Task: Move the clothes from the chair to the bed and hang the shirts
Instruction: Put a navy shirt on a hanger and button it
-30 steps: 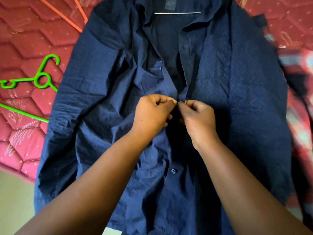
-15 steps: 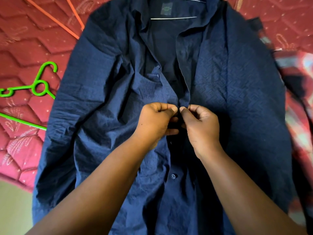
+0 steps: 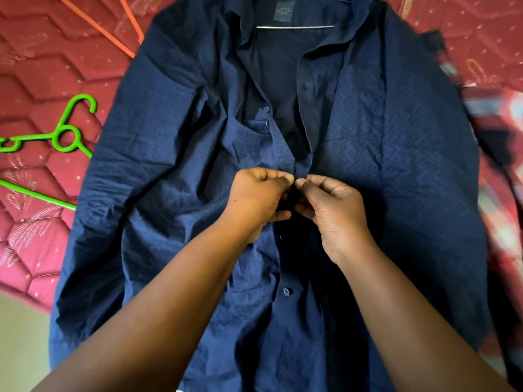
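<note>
A navy blue button shirt [image 3: 158, 171] lies spread front-up on the red quilted bed [image 3: 51, 80]. A thin white hanger bar [image 3: 294, 26] shows inside its open collar. My left hand [image 3: 257, 205] pinches the left front edge of the shirt at mid-chest. My right hand [image 3: 331, 210] pinches the right front edge, fingertips meeting the left hand's over the placket. Below the hands a fastened button [image 3: 285, 291] shows; the collar area above is unbuttoned.
A green plastic hanger [image 3: 65, 134] lies on the bed to the left of the shirt, and an orange hanger [image 3: 96, 26] lies at the upper left. A red and white patterned garment [image 3: 498, 171] lies at the right. The bed's edge and pale floor [image 3: 19, 349] are at the lower left.
Both hands stay pinched together on the shirt's front edges. The view has tilted, so the shirt and hangers sit lower in the frame and more of the collar shows.
</note>
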A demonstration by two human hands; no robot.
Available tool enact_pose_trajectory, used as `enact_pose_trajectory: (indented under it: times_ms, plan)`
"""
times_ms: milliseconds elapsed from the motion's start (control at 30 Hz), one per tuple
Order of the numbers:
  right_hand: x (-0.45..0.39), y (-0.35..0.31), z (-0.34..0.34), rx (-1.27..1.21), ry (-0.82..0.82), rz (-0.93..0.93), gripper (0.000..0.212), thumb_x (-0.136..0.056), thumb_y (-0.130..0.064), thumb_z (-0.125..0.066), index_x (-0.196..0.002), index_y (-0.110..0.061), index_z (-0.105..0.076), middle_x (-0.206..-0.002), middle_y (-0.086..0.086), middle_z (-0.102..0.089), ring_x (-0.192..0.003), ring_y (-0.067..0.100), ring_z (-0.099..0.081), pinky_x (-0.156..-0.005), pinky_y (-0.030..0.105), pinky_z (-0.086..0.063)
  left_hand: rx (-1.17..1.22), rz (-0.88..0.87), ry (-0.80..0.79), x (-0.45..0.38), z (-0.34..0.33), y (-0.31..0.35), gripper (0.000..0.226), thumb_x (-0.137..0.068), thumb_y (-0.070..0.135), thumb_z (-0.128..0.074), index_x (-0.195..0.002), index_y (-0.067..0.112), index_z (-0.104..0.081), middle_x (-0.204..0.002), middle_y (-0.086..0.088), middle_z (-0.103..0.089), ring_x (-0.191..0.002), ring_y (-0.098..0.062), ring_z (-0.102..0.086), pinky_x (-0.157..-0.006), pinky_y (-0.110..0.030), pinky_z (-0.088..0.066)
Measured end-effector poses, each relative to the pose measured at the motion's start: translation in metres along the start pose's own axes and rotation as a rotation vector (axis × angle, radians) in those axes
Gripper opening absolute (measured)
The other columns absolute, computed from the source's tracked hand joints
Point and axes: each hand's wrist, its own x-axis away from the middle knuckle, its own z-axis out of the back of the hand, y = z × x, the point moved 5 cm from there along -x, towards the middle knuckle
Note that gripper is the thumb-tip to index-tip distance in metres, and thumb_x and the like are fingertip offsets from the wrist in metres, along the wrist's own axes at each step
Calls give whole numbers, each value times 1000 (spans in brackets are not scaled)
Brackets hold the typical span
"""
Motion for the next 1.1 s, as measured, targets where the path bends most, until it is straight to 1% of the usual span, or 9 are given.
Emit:
enact_pose_trajectory:
  times_ms: [233, 433, 633, 733, 833, 900, 967, 1033, 1100]
  plan:
    - [-2, 6, 4, -165, -96, -150, 18, -94, -6, -56, -81, -10, -68, -74, 4, -71, -72, 13, -70, -67, 27, -57, -36, -20, 12, -7, 4, -3, 14, -92, 14, -65, -78, 15, -65, -69, -1, -59, -60, -7, -57, -45, -22, -51]
    - [-12, 12, 5, -142, -149, -254, 10, -90, -5, -62, -85, -11, -68, -76, 3, -72, -73, 14, -68, -68, 24, -55, 8, 43, -33, -13, 7, -9, 13, -87, 13, -71, -75, 16, -67, -68, 0, -61, -61, -5, -57, -46, -21, -50]
    - [-19, 12, 3, -13, -85, -109, 7, -89, -5, -66, -85, -8, -70, -75, 6, -74, -70, 15, -70, -69, 25, -58, 129, 95, -36, -19, 4, -14, 9, -89, 6, -66, -82, 10, -69, -71, -4, -66, -64, -10, -63, -49, -22, -53]
    - [-19, 18, 2, 83, -25, -33, 16, -89, -1, -64, -79, -11, -71, -74, 6, -73, -69, 17, -68, -67, 26, -58, 103, 97, -33, -22, 3, -18, 11, -91, 3, -61, -84, 8, -68, -75, -6, -65, -69, -13, -64, -54, -24, -57]
    - [-22, 25, 4, 225, 59, 102, 21, -88, -3, -66, -75, -18, -74, -74, 3, -74, -71, 17, -68, -72, 35, -57, 74, 85, -20, -21, 0, -17, 13, -91, 1, -58, -84, 7, -67, -77, -8, -66, -71, -15, -65, -57, -26, -58]
    - [-21, 22, 5, 407, 123, 224, 10, -88, -12, -69, -82, -16, -76, -77, 2, -74, -69, 8, -66, -71, 29, -54, 54, 48, -1, -19, -3, -16, 7, -87, 8, -66, -80, 6, -69, -76, -11, -69, -71, -20, -67, -63, -31, -60]
    - [-17, 17, 2, 519, 169, 305, 9, -89, -18, -70, -90, -12, -77, -80, 2, -75, -68, 4, -64, -67, 23, -50, -21, -11, 49, -19, -4, -18, 17, -81, 22, -77, -74, 7, -72, -77, -15, -73, -75, -29, -71, -70, -39, -61]
    - [-12, 14, -1, 574, 176, 349, 12, -89, -19, -70, -94, -12, -77, -86, 3, -76, -75, 10, -68, -70, 25, -52, -78, -40, 140, -22, -3, -20, 25, -79, 30, -78, -68, 8, -71, -75, -19, -72, -78, -39, -70, -75, -48, -60]
    - [-10, 13, -3, 643, 178, 388, 13, -89, -21, -70, -96, -13, -77, -90, 3, -76, -82, 16, -71, -75, 29, -54, -106, -35, 219, -26, -1, -21, 27, -81, 30, -75, -63, 10, -70, -68, -17, -70, -70, -38, -68, -76, -50, -59]
